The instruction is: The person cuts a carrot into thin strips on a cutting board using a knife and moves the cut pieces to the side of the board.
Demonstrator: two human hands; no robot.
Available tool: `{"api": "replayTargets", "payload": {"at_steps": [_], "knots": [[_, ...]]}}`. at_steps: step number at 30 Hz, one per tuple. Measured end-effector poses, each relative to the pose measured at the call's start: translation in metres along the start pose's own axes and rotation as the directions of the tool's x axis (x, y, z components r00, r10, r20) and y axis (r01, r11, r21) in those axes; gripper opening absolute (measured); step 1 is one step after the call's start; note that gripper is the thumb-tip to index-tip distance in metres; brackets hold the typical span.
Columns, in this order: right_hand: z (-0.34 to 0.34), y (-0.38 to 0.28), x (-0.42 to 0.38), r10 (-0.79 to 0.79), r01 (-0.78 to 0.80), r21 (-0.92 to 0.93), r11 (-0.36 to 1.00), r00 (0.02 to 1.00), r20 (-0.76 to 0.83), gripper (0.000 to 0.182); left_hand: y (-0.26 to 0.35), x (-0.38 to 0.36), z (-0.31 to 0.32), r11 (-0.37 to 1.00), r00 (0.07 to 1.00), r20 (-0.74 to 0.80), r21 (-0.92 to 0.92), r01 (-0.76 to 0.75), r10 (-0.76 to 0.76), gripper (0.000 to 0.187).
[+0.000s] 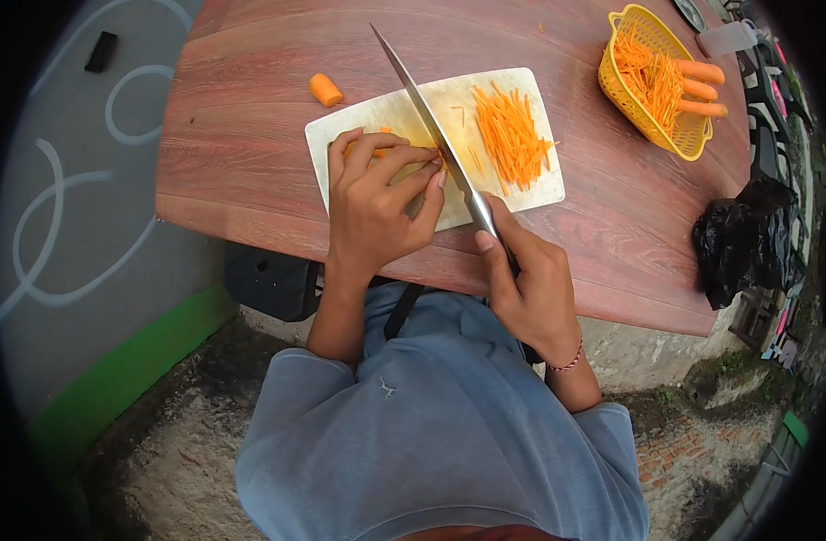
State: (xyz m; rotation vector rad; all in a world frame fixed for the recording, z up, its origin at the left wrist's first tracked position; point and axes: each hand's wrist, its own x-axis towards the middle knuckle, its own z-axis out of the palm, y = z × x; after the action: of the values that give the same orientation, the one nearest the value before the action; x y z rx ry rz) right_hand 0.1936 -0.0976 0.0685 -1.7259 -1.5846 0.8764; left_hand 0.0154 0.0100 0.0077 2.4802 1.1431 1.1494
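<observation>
My right hand [534, 284] is wrapped round the handle of a large kitchen knife [424, 106]. Its blade slants up and left across a white cutting board [455, 209]. With bent fingers, my left hand [378, 197] presses down on carrot [385, 132] at the board's left part, fingertips close beside the blade. Most of that carrot is hidden under the fingers. On the right half of the board lies a pile of thin carrot strips [514, 140]. A short carrot chunk [325, 90] rests on the table just beyond the board's upper left edge.
The board lies on a reddish wooden table [250, 117]. A yellow plastic basket [638, 106] at the upper right holds carrot shreds and several whole carrots [699, 89]. A black plastic bag [746, 239] is at the right edge, and a translucent container [726, 39] sits farther back.
</observation>
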Motion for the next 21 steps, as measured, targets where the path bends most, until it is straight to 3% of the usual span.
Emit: {"api": "replayTargets", "payload": {"at_steps": [21], "knots": [[0.010, 0.000, -0.001, -0.078, 0.070, -0.170, 0.983, 0.996, -0.042, 0.043, 0.003, 0.000, -0.002, 1.000, 1.000, 0.010, 0.003, 0.005, -0.005, 0.007]]}}
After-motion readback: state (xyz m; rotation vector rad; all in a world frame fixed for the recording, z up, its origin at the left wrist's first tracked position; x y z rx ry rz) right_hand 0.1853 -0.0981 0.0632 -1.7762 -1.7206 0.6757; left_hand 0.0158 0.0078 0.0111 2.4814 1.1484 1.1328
